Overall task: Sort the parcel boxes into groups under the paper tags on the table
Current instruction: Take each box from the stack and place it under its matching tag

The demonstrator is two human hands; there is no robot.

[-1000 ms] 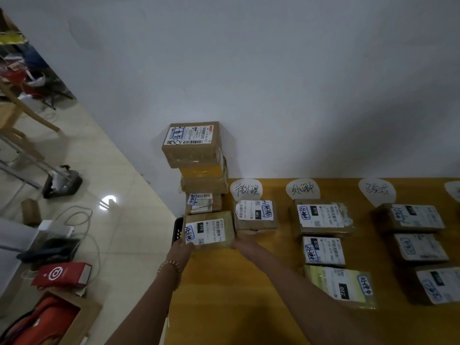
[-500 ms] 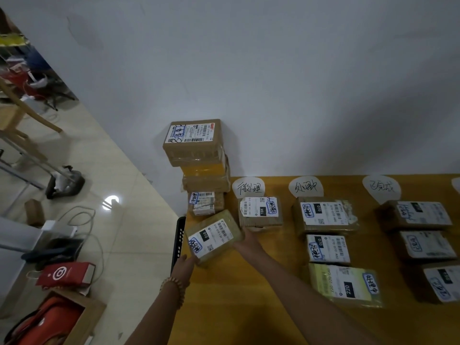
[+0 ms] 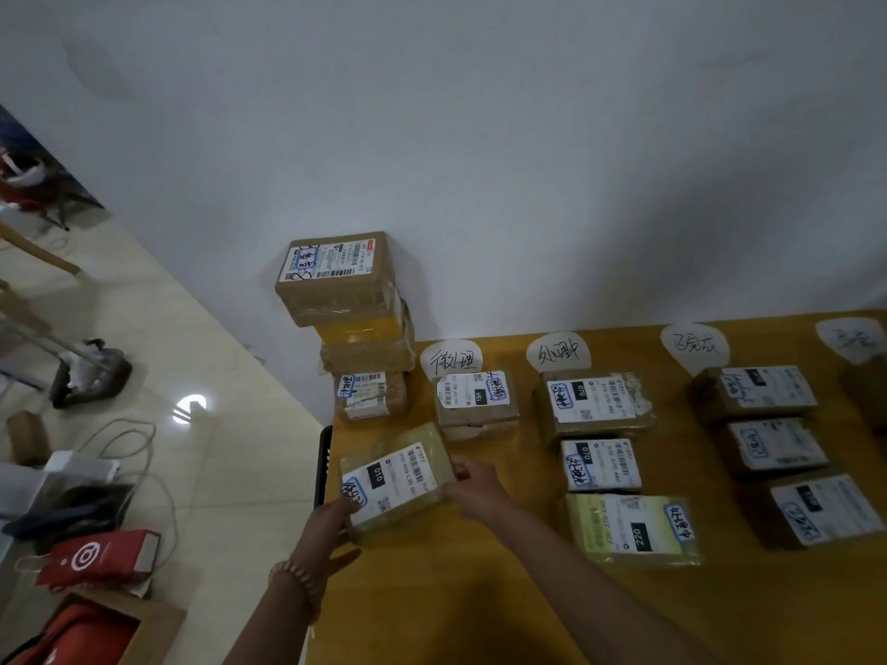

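While the left hand (image 3: 331, 520) grips the near-left corner of the taped parcel (image 3: 396, 475), thumb on its label, the right hand (image 3: 473, 487) clasps the right edge, fingers curled round the side. The parcel (printed 010) lies askew at the left end of the table (image 3: 432, 616), just in front of the single box (image 3: 475, 403) under the first tag (image 3: 451, 360); whether it rests on the wood or hangs just above is hard to tell. This looks like the placing step. The next move calls for squaring the parcel under the matching tag and letting go gently. Farther back, a stack of boxes (image 3: 355, 324) waits against the wall (image 3: 528, 160).
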